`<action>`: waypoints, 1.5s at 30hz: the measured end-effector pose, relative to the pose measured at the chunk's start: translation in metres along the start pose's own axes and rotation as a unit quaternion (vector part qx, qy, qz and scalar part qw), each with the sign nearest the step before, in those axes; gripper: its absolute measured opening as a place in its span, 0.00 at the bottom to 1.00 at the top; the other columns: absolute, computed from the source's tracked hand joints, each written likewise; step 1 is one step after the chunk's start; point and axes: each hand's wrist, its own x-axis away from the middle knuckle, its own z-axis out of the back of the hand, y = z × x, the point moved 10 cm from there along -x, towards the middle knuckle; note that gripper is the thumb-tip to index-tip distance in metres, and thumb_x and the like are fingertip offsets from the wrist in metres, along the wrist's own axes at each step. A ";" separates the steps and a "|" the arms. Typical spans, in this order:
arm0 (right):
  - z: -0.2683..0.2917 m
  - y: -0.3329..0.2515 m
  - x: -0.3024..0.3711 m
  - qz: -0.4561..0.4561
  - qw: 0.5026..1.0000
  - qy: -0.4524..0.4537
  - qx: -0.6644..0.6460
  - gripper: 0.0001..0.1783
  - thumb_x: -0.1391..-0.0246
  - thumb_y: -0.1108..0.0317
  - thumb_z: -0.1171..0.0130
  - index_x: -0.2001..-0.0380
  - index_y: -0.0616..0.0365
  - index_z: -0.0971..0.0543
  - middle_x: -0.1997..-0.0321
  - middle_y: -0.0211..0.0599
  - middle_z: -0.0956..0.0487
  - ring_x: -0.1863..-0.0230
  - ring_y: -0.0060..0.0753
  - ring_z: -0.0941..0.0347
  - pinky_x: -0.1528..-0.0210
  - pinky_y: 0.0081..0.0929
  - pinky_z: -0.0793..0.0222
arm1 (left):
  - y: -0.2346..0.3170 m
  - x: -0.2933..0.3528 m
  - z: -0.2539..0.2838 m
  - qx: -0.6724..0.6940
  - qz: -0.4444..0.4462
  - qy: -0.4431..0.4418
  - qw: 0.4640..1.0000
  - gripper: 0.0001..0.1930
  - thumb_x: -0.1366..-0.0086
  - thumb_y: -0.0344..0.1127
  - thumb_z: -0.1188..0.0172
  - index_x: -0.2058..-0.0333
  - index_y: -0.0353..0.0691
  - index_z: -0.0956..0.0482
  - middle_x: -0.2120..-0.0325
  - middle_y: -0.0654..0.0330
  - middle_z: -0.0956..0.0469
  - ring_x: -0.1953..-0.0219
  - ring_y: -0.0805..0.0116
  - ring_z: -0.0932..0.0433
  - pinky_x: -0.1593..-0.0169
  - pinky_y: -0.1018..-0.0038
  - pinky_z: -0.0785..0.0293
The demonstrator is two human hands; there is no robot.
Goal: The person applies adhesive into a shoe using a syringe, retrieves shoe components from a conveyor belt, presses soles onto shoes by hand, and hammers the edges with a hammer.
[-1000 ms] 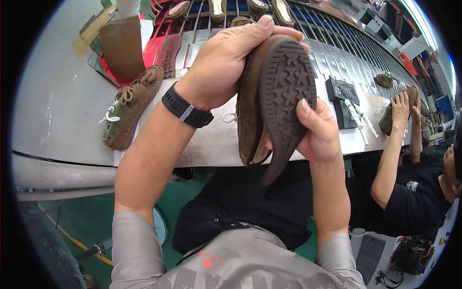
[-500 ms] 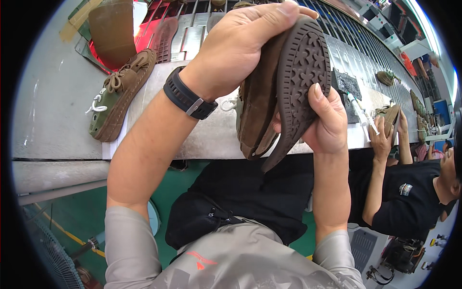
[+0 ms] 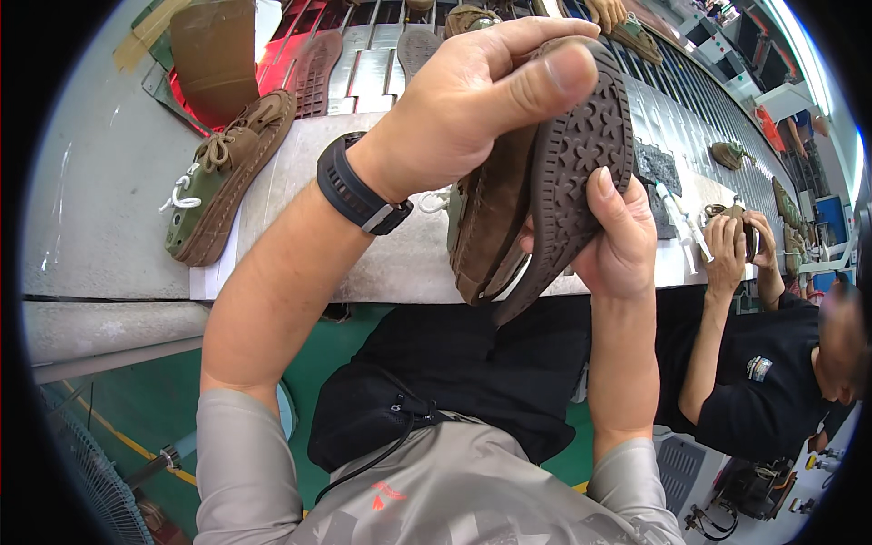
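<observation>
A brown leather shoe upper [image 3: 486,218] is held up in front of me, tilted, with a dark brown rubber sole [image 3: 581,150] against its underside. The sole's flower-like tread faces right. At the top end they meet; lower down a gap separates the sole's loose end from the upper. My left hand [image 3: 481,100] wraps round the top end, its thumb over the sole's edge. Lower down, my right hand [image 3: 618,232] grips the sole, thumb on the tread and a fingertip in the gap. The left hand's other fingers are partly hidden behind the shoe.
A brown and green laced shoe [image 3: 218,182] lies on the bench [image 3: 363,282] to the left. Loose soles [image 3: 318,68] rest on the slatted conveyor [image 3: 368,45]. White-and-clear syringe-like tubes [image 3: 686,222] lie right, near a co-worker's hands [image 3: 727,245] on another shoe.
My left thumb has come down over the sole's top edge, and the shoe has shifted slightly down. The co-worker has turned their shoe. Another person's hand has appeared above the conveyor.
</observation>
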 end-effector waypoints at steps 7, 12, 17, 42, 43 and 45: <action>-0.003 -0.003 -0.001 0.020 1.000 0.005 0.011 0.23 0.25 0.63 0.46 0.39 0.72 0.29 0.49 0.56 0.17 0.58 0.46 0.13 0.61 0.41 0.09 | 0.006 -0.007 0.012 -0.056 -0.119 -0.108 0.986 0.33 0.27 0.48 0.32 0.36 0.25 0.26 0.49 0.56 0.18 0.48 0.73 0.21 0.42 0.76 0.24; -0.023 -0.006 0.009 0.006 0.999 0.018 0.033 0.23 0.28 0.62 0.41 0.42 0.73 0.25 0.50 0.52 0.15 0.59 0.40 0.13 0.58 0.36 0.11 | 0.017 0.001 0.018 -0.115 -0.110 -0.137 0.978 0.36 0.23 0.56 0.40 0.32 0.28 0.30 0.40 0.47 0.19 0.38 0.67 0.21 0.33 0.71 0.28; -0.057 0.000 0.037 0.001 0.997 -0.048 0.063 0.26 0.27 0.58 0.40 0.41 0.73 0.24 0.48 0.40 0.16 0.48 0.27 0.21 0.45 0.28 0.24 | 0.051 0.042 0.024 -0.138 -0.093 -0.092 0.982 0.27 0.25 0.42 0.45 0.37 0.23 0.27 0.43 0.41 0.18 0.41 0.55 0.17 0.34 0.59 0.24; -0.109 -0.009 0.038 0.041 0.936 -0.056 0.346 0.08 0.32 0.69 0.34 0.60 0.62 0.21 0.77 0.45 0.20 0.80 0.42 0.22 0.74 0.32 0.28 | 0.099 0.100 0.041 -0.420 -0.183 -0.069 0.886 0.20 0.22 0.47 0.40 0.51 0.31 0.22 0.54 0.41 0.17 0.52 0.50 0.13 0.48 0.61 0.16; -0.111 -0.010 0.038 0.039 0.934 -0.068 0.348 0.08 0.32 0.69 0.34 0.60 0.62 0.21 0.76 0.45 0.20 0.80 0.42 0.22 0.74 0.32 0.28 | 0.098 0.101 0.040 -0.421 -0.180 -0.072 0.886 0.20 0.22 0.47 0.40 0.51 0.31 0.22 0.54 0.41 0.17 0.52 0.50 0.13 0.48 0.61 0.16; -0.114 -0.009 0.038 0.035 0.934 -0.079 0.347 0.08 0.32 0.68 0.34 0.60 0.62 0.20 0.76 0.45 0.20 0.79 0.42 0.21 0.74 0.33 0.28 | 0.102 0.105 0.043 -0.415 -0.186 -0.053 0.889 0.19 0.25 0.46 0.36 0.53 0.31 0.21 0.55 0.42 0.17 0.52 0.50 0.13 0.49 0.62 0.16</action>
